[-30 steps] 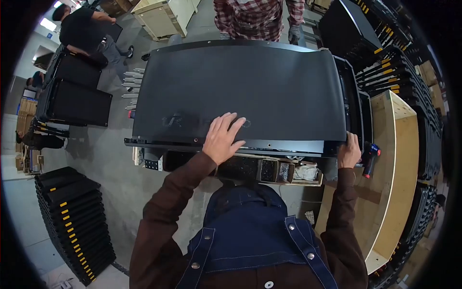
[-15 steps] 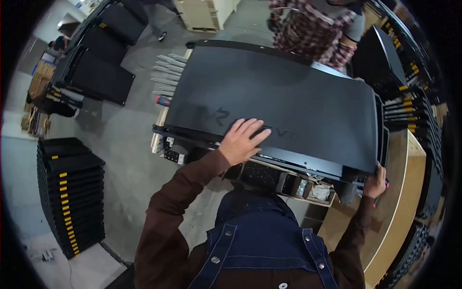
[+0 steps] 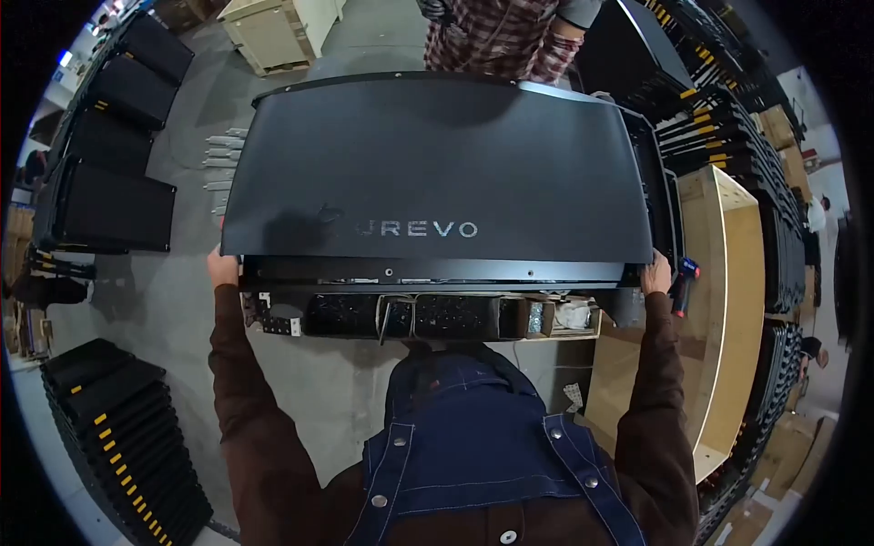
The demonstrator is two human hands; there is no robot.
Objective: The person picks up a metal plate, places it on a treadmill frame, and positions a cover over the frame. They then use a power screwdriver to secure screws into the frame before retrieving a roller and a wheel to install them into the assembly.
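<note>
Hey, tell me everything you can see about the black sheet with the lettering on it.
The black sheet is broad, roughly rectangular and smooth, with a dull sheen; it looks like flexible rubber or plastic. Pale capitals near its near edge read UREVO, the first letters dimmer, with a faint mark to their left. It lies lettering up over a dark frame, whose near strip shows uncovered. The left hand holds its near left corner, the right hand its near right one. Shadows darken parts of it.

Black sheet (image 3: 437, 164) with silvery lettering (image 3: 417, 229), navy apron (image 3: 473, 455), red-checked shirt (image 3: 492, 36)
</note>
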